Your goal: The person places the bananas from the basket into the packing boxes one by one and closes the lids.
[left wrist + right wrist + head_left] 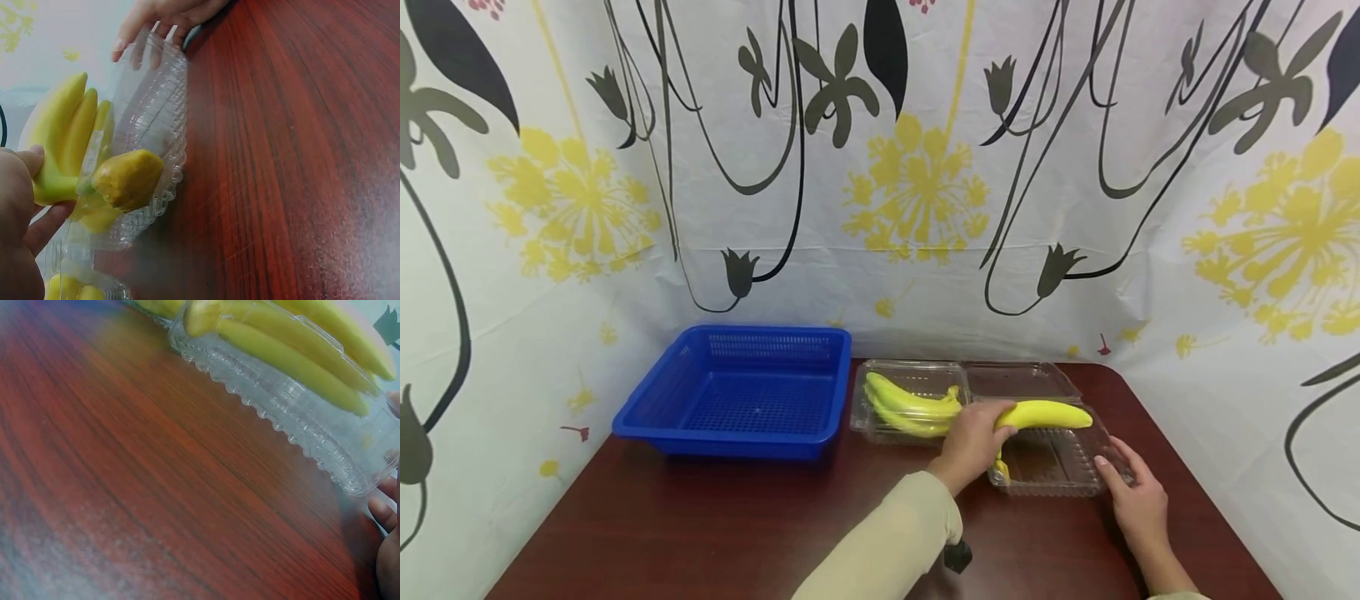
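My left hand (973, 442) grips a bunch of yellow bananas (1045, 414) by its upper part, near the stem. In the left wrist view the bunch (59, 137) shows several fruits side by side, with the thick brown-yellow stem end (130, 180) toward the camera. The bunch is over an open clear plastic clamshell box (1060, 467), partly inside its walls. My right hand (1138, 500) holds that box by its right edge, thumb and fingers on either side of the wall. In the right wrist view the box's ribbed wall (281, 419) stands before the bananas.
Left of the open box is another clear box (868, 417) with bananas (910, 404) inside. A blue plastic basket (730, 446) stands farther left on the dark red wooden table (737, 525). A patterned cloth (880, 292) hangs behind and at both sides.
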A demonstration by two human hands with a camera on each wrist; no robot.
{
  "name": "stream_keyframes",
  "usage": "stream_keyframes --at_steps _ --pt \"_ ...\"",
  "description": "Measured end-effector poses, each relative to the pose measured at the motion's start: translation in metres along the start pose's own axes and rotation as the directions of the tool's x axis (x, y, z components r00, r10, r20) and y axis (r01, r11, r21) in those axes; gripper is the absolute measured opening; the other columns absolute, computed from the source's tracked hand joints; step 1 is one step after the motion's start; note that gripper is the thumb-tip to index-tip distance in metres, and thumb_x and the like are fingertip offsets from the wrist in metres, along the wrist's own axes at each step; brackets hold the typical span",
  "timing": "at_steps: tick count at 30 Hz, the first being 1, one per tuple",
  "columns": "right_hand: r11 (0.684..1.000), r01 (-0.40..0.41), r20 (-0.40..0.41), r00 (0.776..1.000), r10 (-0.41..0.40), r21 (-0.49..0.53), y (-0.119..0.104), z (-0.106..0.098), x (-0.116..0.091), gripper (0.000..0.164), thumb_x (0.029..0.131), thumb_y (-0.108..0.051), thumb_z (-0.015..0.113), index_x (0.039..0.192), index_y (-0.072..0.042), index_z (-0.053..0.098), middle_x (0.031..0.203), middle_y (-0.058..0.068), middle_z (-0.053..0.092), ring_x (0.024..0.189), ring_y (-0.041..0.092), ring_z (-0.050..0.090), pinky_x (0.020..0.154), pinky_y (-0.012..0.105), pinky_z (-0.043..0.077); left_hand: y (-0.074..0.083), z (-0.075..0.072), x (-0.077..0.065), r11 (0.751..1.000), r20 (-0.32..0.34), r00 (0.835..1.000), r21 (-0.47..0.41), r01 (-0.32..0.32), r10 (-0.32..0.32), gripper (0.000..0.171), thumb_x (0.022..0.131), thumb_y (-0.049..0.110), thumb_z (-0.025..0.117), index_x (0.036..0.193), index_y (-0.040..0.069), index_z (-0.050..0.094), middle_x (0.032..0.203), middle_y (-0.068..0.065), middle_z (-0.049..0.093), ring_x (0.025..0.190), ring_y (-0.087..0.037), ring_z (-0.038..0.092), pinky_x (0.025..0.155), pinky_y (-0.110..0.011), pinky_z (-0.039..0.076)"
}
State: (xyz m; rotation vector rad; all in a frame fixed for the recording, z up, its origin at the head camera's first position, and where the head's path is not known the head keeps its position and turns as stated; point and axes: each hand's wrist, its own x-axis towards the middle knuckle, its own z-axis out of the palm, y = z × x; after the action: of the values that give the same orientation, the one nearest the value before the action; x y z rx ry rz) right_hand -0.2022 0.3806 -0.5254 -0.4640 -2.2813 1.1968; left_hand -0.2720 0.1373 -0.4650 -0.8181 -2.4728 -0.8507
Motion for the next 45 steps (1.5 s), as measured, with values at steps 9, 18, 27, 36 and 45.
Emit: stream_keyframes --at_steps 9,18,27,36,45 --pt "1.000 0.001 0.014 1.000 -0.001 -0.003 -0.002 0.000 0.000 0.051 0.092 -0.036 0.068 0.139 -0.021 0.056 0.130 0.014 0.060 0.108 -0.008 0.046 0.084 0.019 0.035 0.005 0.004 -0.002 0.986 0.042 0.997 0.149 -0.069 0.063 0.040 0.089 0.031 0.071 0.128 0.022 0.064 0.123 0.010 0.065 0.108 -0.007 0.061 0.094 -0.018 0.043" --pt "1.000 -0.007 0.040 0.999 0.007 0.000 -0.003 -0.001 0.000 0.053 0.093 -0.035 0.066 0.141 -0.017 0.053 0.136 0.016 0.055 0.124 0.032 0.047 0.096 0.041 0.036 0.006 0.006 -0.008 0.989 0.079 0.994 0.122 -0.084 0.075 0.038 0.092 0.022 0.070 0.129 0.020 0.063 0.127 0.009 0.062 0.111 -0.007 0.059 0.094 -0.015 0.043" --pt "1.000 -0.006 0.031 1.000 0.006 -0.003 -0.001 -0.001 0.001 0.053 0.093 -0.035 0.066 0.141 -0.015 0.053 0.136 0.017 0.055 0.125 0.034 0.047 0.097 0.051 0.036 0.011 0.003 -0.011 0.948 0.216 0.973 0.285 -0.142 0.081 0.051 0.093 0.019 0.066 0.142 0.019 0.051 0.139 0.003 0.054 0.120 -0.014 0.053 0.097 -0.023 0.044" --pt "1.000 -0.015 0.034 0.999 0.015 -0.013 0.000 0.001 0.001 0.053 0.093 -0.035 0.066 0.141 -0.017 0.053 0.134 0.016 0.056 0.124 0.032 0.048 0.097 0.046 0.036 0.010 0.001 -0.020 0.949 0.176 0.982 0.292 -0.121 0.071 0.049 0.089 0.021 0.070 0.136 0.018 0.056 0.142 0.004 0.050 0.126 -0.014 0.047 0.105 -0.022 0.035" --pt "1.000 -0.018 0.025 1.000 0.018 -0.014 0.000 0.001 0.002 0.053 0.093 -0.036 0.066 0.141 -0.018 0.054 0.135 0.017 0.056 0.124 0.030 0.048 0.097 0.035 0.035 0.002 -0.003 -0.040 0.978 -0.024 0.993 0.178 -0.106 0.112 0.039 0.085 0.018 0.074 0.123 0.017 0.066 0.126 0.004 0.060 0.116 -0.013 0.052 0.103 -0.023 0.037"
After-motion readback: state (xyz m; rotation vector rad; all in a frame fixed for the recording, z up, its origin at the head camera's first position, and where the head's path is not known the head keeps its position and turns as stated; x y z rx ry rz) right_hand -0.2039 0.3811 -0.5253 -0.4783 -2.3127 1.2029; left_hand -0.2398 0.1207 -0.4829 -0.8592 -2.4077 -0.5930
